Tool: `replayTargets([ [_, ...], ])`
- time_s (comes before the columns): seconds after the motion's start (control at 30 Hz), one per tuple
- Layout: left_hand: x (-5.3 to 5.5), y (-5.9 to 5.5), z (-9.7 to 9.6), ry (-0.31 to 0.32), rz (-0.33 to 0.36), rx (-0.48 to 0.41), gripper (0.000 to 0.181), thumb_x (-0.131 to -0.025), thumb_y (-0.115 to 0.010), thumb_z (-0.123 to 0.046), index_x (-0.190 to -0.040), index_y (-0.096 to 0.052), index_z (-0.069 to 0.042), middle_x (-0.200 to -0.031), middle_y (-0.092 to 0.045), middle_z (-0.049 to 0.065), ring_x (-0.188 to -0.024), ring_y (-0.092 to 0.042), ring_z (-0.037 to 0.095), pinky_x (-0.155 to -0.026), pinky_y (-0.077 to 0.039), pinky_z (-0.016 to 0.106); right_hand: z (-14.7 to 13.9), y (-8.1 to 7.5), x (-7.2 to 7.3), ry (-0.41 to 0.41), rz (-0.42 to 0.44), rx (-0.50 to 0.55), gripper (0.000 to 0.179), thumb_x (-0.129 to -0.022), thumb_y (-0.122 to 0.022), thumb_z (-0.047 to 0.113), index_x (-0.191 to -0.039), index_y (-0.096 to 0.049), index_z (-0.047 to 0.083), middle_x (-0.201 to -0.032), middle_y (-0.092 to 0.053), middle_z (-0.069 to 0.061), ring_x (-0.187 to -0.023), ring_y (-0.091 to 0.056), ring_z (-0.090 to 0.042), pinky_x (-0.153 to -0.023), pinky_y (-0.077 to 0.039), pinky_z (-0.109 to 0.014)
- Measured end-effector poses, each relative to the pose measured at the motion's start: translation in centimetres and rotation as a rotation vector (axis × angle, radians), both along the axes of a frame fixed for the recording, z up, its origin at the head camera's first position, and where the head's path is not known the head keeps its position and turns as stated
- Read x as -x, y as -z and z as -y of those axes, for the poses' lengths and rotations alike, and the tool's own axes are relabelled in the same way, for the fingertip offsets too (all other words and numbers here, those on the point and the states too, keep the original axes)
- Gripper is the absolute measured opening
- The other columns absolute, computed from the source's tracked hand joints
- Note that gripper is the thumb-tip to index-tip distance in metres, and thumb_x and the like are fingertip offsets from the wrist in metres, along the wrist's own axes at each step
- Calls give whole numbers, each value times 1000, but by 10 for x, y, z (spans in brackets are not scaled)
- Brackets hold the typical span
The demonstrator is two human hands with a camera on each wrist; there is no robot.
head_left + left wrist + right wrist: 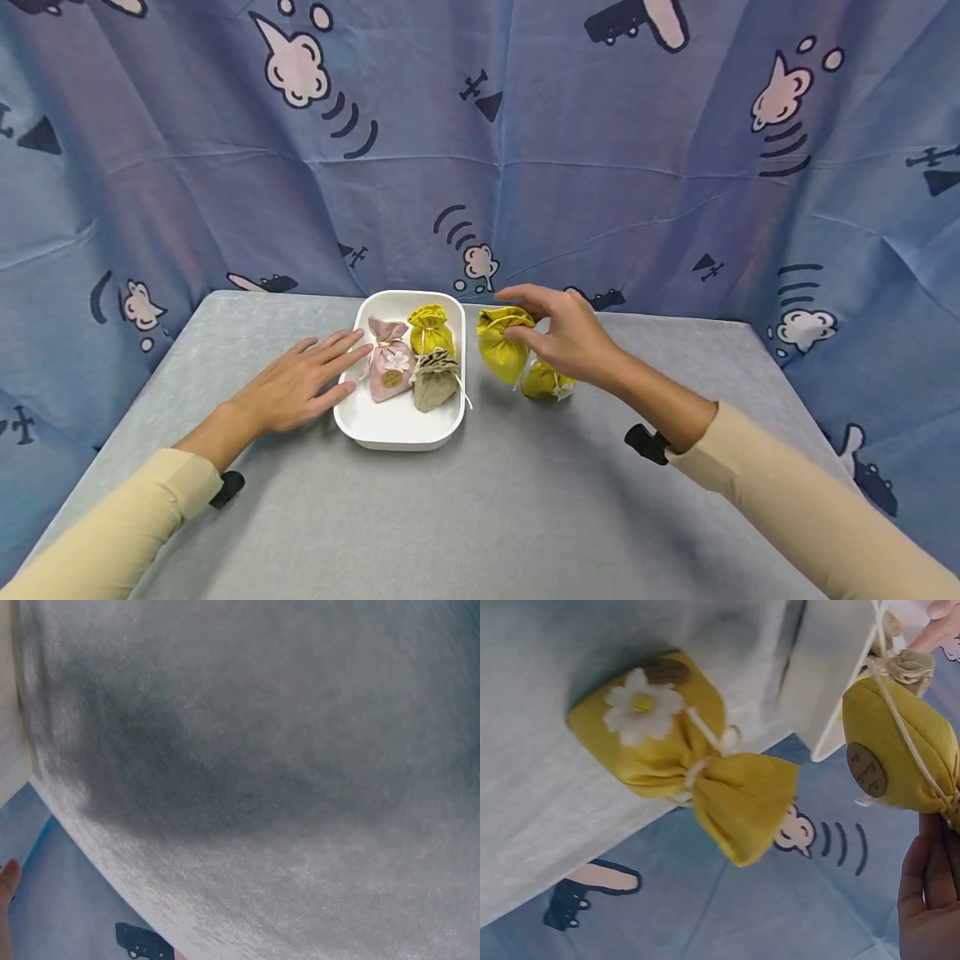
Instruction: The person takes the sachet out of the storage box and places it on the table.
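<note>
Blue curtain [525, 192] hangs behind the tray [386, 423]; right of the tray, the right hand [572, 337] pinches a yellow bag [502, 354], its label [867, 771] visible only from the right wrist; at the tray's left rim, the left hand [296, 385] lies straight-fingered.

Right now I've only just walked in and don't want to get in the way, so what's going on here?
A person's right hand holds a yellow pouch near its top, beside a white tray. A second yellow pouch lies on the table near that hand. The left hand is at the tray's left rim. Inside sit a pink pouch, a third yellow pouch and a grey-beige pouch.
</note>
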State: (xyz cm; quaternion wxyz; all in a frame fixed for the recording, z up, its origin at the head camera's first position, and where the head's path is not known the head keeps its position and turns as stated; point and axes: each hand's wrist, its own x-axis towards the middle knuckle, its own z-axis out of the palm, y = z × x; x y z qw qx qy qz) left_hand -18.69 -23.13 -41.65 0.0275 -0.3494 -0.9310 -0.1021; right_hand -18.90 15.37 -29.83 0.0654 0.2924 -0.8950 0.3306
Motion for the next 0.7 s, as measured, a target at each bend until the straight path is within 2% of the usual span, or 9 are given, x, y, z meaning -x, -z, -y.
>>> replayTargets([
  [0.1, 0, 1, 0, 3, -6, -7, 60, -104, -48, -43, -157, -34, -18, -161, -30, 11, -146, -30, 34, -110, -27, 63, -4, 7, 1, 20, 10, -17, 42, -86, -79, 8, -126, -67, 11, -111, -74, -6, -96, -72, -24, -110, -23, -58],
  [0.23, 0, 1, 0, 2, -3, -10, 60, -104, -47, -43, -157, -34, -18, -161, -29, 11, -146, -30, 34, -110, -27, 63, -7, 15, 2, 31, 41, -34, 42, -86, -78, 8, -126, -66, 12, -111, -74, -6, -97, -72, -24, -115, 0, -65],
  [0.33, 0, 1, 0, 4, -7, -12, 60, -104, -47, -43, -157, -33, -18, -161, -30, 11, -146, -30, 34, -110, -28, 63, -9, 20, 3, 29, 71, -26, 42, -87, -77, 7, -127, -66, 12, -114, -72, -7, -98, -71, -25, -115, -21, -59],
  [0.4, 0, 1, 0, 9, -17, -18, 59, -104, -48, -42, -157, -34, -17, -161, -31, 12, -145, -31, 35, -109, -29, 64, -11, 24, 4, 23, 85, -16, 42, -87, -77, 6, -127, -66, 10, -116, -71, -8, -98, -70, -25, -105, -41, -53],
  [0.47, 0, 1, 0, 15, -23, -25, 59, -104, -48, -41, -156, -35, -17, -160, -32, 12, -145, -32, 35, -108, -29, 64, -12, 29, 5, 15, 93, -5, 42, -87, -76, 4, -127, -66, 8, -118, -71, -10, -97, -69, -26, -89, -54, -48],
  [0.7, 1, 1, -1, 19, -20, -30, 59, -103, -49, -39, -156, -35, -16, -160, -31, 12, -145, -31, 35, -109, -29, 64, -12, 45, 9, 3, 84, -12, 42, -86, -77, 2, -126, -66, 5, -122, -69, -12, -98, -70, -28, -86, -56, -44],
])
